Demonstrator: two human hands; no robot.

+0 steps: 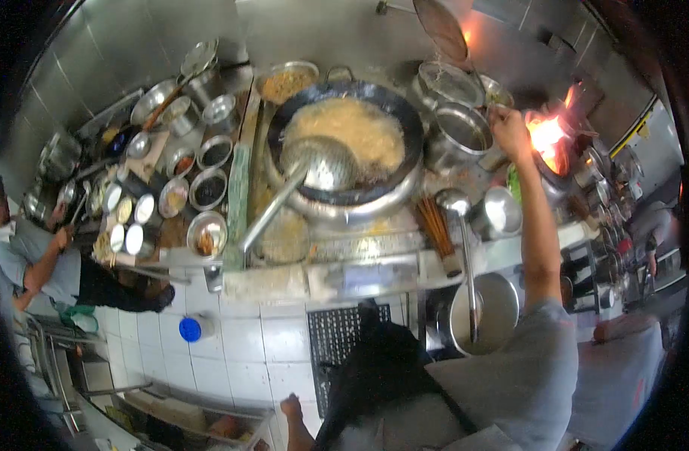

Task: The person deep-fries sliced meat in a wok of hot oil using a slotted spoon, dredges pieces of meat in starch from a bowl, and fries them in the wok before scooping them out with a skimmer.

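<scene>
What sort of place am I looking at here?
Most likely a commercial kitchen, perhaps a restaurant's: there's a large wok full of food, open flames on the right, and another person working at the left.

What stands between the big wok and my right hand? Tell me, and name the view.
In the head view, a steel pot stands between the big wok and your right hand.

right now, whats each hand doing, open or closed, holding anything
Left hand: looks closed, nothing visible in it.
Right hand: closed; what it grips, if anything, cannot be told.
</scene>
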